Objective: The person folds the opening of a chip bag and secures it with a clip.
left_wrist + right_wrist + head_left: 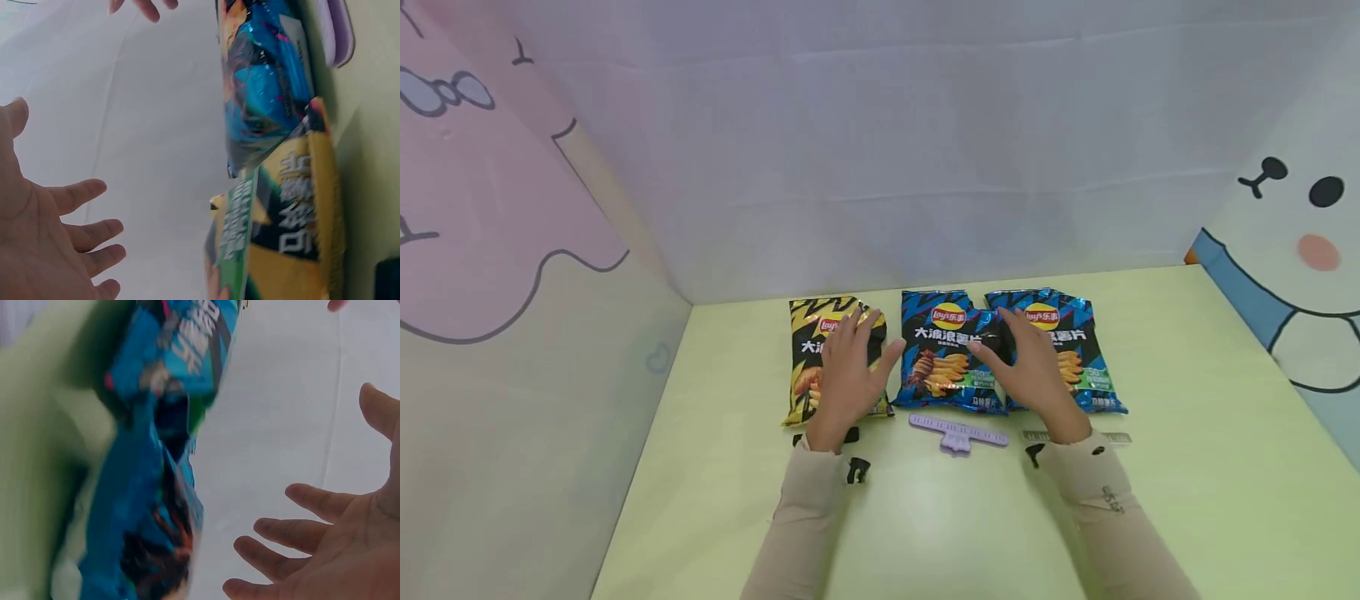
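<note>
Left hand (852,373) hovering over yellow chip bag (802,367), at left; fingers spreading wide, gripping nothing. Right hand (1028,363) hovering over right blue bag (1088,358), fingers also splaying, holding nothing. Middle blue bag (942,346) lying between. Purple clip (957,434) resting just on its near side.

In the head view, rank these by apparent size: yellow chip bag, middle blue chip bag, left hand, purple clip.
1. Middle blue chip bag and yellow chip bag: too alike to rank; the hand covers part of the yellow one.
2. Left hand
3. Purple clip
</note>
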Demonstrator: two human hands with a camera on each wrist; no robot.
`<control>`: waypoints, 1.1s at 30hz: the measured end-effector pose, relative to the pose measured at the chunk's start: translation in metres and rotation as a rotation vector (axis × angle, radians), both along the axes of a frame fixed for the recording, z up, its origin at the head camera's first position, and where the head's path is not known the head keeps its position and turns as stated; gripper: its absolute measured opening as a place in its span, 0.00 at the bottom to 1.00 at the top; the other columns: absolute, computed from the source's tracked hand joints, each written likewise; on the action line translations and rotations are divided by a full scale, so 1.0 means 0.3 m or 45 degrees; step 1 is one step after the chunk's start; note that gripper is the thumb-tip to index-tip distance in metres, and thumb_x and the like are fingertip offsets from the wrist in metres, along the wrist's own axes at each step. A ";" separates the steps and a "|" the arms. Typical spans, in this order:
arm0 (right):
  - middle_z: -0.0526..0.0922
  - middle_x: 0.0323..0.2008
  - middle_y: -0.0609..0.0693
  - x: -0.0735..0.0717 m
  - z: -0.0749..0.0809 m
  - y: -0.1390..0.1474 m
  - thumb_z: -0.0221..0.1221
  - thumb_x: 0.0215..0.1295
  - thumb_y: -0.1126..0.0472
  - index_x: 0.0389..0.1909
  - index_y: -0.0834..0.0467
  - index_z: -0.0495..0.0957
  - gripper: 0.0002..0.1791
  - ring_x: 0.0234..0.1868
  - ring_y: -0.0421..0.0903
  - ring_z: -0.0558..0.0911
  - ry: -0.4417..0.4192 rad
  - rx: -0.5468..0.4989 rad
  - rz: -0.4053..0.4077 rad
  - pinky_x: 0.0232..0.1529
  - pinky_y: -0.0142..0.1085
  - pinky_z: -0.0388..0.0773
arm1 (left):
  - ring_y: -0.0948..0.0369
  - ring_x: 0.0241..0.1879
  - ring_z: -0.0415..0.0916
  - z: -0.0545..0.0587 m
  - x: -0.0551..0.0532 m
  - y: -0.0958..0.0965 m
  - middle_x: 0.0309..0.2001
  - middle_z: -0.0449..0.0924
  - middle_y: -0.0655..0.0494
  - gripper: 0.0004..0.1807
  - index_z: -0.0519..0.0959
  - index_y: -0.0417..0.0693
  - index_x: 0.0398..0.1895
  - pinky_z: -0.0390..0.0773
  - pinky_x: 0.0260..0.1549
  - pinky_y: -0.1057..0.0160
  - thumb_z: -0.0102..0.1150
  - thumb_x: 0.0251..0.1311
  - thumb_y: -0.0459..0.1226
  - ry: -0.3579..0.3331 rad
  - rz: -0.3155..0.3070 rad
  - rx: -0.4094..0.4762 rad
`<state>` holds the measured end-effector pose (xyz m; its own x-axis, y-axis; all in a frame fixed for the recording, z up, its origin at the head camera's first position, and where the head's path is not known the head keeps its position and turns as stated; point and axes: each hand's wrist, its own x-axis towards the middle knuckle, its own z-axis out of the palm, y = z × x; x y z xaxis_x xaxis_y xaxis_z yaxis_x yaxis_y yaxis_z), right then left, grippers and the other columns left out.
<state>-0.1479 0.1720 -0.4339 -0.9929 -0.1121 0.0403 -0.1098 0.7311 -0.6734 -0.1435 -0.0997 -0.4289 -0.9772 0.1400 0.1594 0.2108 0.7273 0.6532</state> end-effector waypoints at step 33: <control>0.43 0.82 0.63 0.161 -0.116 -0.081 0.59 0.69 0.39 0.82 0.50 0.39 0.52 0.77 0.71 0.57 -0.162 -0.271 -0.239 0.69 0.70 0.60 | 0.40 0.82 0.37 -0.179 0.132 0.228 0.83 0.36 0.45 0.38 0.55 0.54 0.80 0.49 0.71 0.26 0.45 0.73 0.59 -0.262 0.008 0.553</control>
<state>-0.0996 0.1476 -0.4687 -0.9940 0.0712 -0.0830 0.1089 0.5719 -0.8130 -0.1039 -0.0312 -0.4825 -0.9952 0.0975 0.0047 0.0415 0.3789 0.9245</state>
